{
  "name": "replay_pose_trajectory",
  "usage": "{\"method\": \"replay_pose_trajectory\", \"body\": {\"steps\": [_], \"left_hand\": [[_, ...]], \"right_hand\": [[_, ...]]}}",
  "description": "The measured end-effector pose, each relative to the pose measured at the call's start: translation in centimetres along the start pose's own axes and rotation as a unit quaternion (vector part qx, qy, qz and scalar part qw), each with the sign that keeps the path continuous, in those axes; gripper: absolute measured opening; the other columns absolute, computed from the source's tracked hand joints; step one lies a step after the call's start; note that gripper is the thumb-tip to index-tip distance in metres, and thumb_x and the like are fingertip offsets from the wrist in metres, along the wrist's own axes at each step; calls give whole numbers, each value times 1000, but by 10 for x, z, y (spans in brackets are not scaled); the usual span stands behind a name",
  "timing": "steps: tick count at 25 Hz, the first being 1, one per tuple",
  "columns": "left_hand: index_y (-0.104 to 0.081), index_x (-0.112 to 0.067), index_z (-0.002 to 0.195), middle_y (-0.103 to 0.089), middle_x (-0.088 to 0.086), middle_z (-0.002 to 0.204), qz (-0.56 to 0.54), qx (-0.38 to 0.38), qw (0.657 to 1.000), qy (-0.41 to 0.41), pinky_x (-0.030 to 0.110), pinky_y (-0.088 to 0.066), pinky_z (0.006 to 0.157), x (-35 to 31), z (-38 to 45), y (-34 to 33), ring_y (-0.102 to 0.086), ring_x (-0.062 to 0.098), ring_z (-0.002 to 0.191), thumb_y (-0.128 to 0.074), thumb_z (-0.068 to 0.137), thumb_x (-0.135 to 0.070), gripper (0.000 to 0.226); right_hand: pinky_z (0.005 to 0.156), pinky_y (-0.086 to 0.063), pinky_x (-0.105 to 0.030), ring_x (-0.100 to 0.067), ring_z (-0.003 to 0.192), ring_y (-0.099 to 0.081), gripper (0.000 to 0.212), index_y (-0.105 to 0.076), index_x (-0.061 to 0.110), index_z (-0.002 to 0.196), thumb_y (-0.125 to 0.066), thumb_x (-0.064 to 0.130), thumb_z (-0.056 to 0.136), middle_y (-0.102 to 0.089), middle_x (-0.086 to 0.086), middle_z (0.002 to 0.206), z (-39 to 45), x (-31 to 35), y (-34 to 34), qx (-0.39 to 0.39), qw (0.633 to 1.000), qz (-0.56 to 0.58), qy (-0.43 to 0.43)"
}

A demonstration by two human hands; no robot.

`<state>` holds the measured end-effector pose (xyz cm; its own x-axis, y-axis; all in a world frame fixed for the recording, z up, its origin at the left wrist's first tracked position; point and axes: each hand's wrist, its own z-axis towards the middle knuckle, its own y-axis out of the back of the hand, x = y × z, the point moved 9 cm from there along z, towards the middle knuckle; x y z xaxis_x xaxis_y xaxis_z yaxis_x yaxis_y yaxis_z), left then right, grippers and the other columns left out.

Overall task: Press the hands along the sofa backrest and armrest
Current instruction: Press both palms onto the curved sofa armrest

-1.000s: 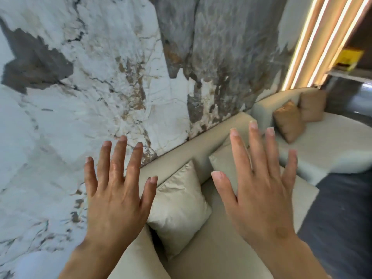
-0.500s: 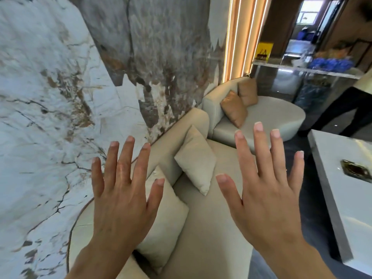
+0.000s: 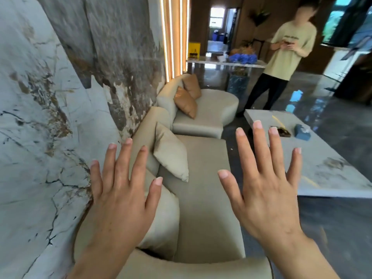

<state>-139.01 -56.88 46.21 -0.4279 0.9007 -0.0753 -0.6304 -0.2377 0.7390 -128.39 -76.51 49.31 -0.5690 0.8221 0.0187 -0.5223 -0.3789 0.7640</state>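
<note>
Head view looks down along a long beige fabric sofa (image 3: 201, 198) set against a white and grey veined marble wall (image 3: 50, 117). Its rounded backrest (image 3: 147, 125) runs beside the wall, and a curved padded armrest (image 3: 191, 266) crosses the lower edge of the frame. The upholstery looks smooth and matte, with soft rolled edges. Two beige square cushions lean on the backrest: the near one (image 3: 163, 222) partly behind the left hand (image 3: 120, 200), the far one (image 3: 171, 156) tilted on its corner. Both hands hover above the sofa with fingers spread and released, gripping nothing; the right hand (image 3: 265, 198) sits over the seat's outer edge. Beyond the sofa's far end stand a rounded beige chaise (image 3: 205, 109) with two tan cushions (image 3: 187, 99) and a pale stone bench (image 3: 326, 168). A standing person's shirt (image 3: 289, 51) bears writing too blurred to read.
</note>
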Motion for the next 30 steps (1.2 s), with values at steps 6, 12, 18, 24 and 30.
{"method": "replay_pose_trajectory", "body": {"steps": [6,12,18,24,30], "left_hand": [[-39,-11,149,-31,17,159,-55,17,997,-41,54,-6,120,43,-50,51,-17,36,149,-35,94,-46,65],[-45,-8,145,-36,17,157,-68,31,996,-52,59,-17,119,60,-115,81,-26,38,147,-40,92,-44,64],[-46,-10,144,-36,15,157,-54,68,995,-39,57,-18,118,60,-196,81,-28,37,146,-40,92,-42,61],[-43,-10,145,-36,16,156,-24,166,985,-39,56,-19,118,74,-280,21,-28,36,146,-39,94,-42,61],[-42,-14,145,-36,13,157,-26,256,966,-36,56,-20,118,93,-331,-117,-26,33,147,-33,96,-47,60]], "right_hand": [[116,-8,-59,-27,151,-12,68,-20,22,155,-24,60,98,-18,-8,163,-80,54,62,-6,997,-45,-60],[116,-9,-59,-29,150,-16,68,-25,22,154,-26,59,97,-21,-9,162,-152,75,102,-6,996,-44,-83],[116,-10,-59,-28,150,-17,69,-27,21,153,-30,58,95,-21,-8,162,-228,71,89,38,996,-12,-79],[114,-13,-61,-30,149,-17,69,-29,19,153,-29,57,95,-23,-11,162,-295,78,11,134,989,5,-62],[113,-14,-61,-30,148,-19,69,-27,21,153,-28,57,94,-25,-9,161,-340,89,-129,199,978,12,-65]]}}
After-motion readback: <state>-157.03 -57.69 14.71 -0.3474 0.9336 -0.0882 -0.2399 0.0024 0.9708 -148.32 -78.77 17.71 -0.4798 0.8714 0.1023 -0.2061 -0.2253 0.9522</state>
